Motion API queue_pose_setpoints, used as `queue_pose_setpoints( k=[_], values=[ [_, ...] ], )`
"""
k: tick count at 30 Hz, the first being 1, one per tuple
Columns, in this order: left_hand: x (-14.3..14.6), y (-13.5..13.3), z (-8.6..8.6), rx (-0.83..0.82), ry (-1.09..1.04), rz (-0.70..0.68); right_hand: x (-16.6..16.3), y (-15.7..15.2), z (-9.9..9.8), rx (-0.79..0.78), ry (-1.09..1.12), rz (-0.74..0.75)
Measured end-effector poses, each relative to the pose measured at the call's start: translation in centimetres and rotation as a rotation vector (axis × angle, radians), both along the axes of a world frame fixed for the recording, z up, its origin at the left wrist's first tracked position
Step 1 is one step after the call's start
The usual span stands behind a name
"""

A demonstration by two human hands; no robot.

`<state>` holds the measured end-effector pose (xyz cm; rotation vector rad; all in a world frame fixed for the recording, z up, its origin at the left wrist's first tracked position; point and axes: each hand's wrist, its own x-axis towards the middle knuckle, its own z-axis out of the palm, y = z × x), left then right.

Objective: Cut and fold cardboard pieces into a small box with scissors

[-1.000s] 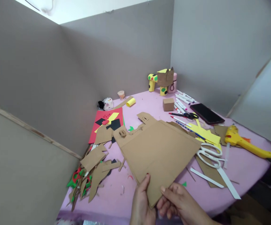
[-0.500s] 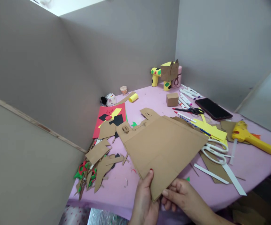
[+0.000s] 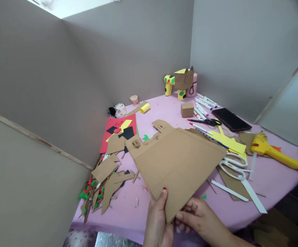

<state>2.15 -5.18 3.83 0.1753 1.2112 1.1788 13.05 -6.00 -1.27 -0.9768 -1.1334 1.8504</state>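
Observation:
A large flat piece of brown cardboard (image 3: 176, 164) with cut tabs at its far end is held over the pink table (image 3: 267, 178). My left hand (image 3: 158, 221) pinches its near corner, thumb on top. My right hand (image 3: 199, 219) grips the same corner from below and to the right, fingers curled under the edge. Both hands are closed on the cardboard.
White scissors (image 3: 232, 166), white paper strips (image 3: 253, 195) and a yellow glue gun (image 3: 272, 151) lie to the right. Markers (image 3: 203, 104), black scissors (image 3: 208, 121), a phone (image 3: 230, 119), a small cardboard box (image 3: 187, 109) and a craft figure (image 3: 181, 82) sit behind. Cardboard scraps (image 3: 105, 178) and red paper (image 3: 118, 132) lie left. Grey partition walls surround the table.
The view has shifted slightly. My right hand slid a little lower under the cardboard's corner; the cardboard stays in both hands at about the same place.

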Motion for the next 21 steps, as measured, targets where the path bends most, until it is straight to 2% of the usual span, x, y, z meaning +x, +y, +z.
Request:
queue_pose_setpoints(
  k=[6,12,16,21],
  values=[
    [-0.6,0.5,-0.3,-0.039,0.003,-0.002,0.0,0.2,-0.1,-0.012,0.049,0.020],
    [-1.4,0.3,-1.3,-0.026,-0.052,0.000,1.7,1.0,0.9,-0.177,0.124,-0.264],
    [-1.8,0.1,-2.8,-0.019,-0.025,0.013,1.8,1.4,1.5,-0.188,0.083,-0.270],
    [-2.0,0.2,-3.6,-0.003,0.009,0.016,1.4,1.4,0.6,-0.197,0.052,-0.253]
  ],
)
